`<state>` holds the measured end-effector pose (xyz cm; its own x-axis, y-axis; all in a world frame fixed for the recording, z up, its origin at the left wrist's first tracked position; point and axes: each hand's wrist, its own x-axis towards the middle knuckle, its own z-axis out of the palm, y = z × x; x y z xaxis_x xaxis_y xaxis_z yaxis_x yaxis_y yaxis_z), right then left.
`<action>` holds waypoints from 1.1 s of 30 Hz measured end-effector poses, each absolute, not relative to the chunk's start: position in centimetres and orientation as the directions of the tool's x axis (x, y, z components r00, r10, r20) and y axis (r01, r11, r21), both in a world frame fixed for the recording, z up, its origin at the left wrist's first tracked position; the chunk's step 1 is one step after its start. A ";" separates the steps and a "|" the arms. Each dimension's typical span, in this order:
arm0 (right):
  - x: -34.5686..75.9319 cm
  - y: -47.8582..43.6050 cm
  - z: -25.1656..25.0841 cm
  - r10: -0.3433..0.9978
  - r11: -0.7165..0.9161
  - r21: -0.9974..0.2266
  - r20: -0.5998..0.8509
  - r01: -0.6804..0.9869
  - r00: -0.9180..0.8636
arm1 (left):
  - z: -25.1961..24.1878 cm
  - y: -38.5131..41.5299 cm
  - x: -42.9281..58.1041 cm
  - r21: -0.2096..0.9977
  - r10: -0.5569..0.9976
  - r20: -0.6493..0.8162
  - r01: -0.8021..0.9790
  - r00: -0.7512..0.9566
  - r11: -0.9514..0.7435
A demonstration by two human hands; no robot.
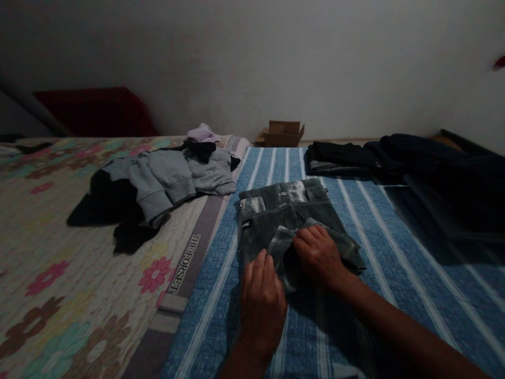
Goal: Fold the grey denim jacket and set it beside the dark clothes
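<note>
Both hands press faded grey-green folded jeans [284, 216], waistband far.

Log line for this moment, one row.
left hand flat on jeans | right hand on their fold | jeans on striped sheet | grey pile at left

Striped sheet [394, 273] open right of jeans [284, 210]; grey clothes pile [169, 179] left, dark folded stack [355, 158] behind.

Grey clothes heap [169, 179] left; cardboard box [283, 133] by wall.
</note>
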<state>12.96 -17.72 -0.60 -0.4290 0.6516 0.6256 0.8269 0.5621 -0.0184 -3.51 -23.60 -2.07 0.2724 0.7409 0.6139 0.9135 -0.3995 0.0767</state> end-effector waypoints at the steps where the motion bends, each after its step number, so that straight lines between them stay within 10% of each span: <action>1: 13.2 -17.9 -0.4 0.653 0.562 -0.027 0.628 0.827 -0.423 | -2.0 -23.6 -3.6 0.080 0.745 0.606 0.911 0.277 -0.404; 14: 20.3 -23.6 -0.2 0.748 0.336 -0.168 0.646 0.927 -0.154 | 3.9 -20.4 -1.5 0.142 0.807 0.351 0.825 0.475 -0.548; 20: 20.1 -24.5 -1.7 0.774 0.265 -0.247 0.632 0.932 -0.053 | 5.7 -17.7 2.0 -0.031 0.728 0.062 0.731 0.682 -0.682; 33: 18.4 -23.3 -0.9 0.841 0.084 -0.145 0.541 0.986 0.008 | 3.3 -14.8 4.8 -0.293 0.605 0.064 0.595 0.793 -0.749</action>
<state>18.40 -23.27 -0.87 0.0082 0.8407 0.5414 0.9858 0.0840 -0.1454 4.81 -14.84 3.31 0.7934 0.6053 0.0640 0.5947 -0.7486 -0.2932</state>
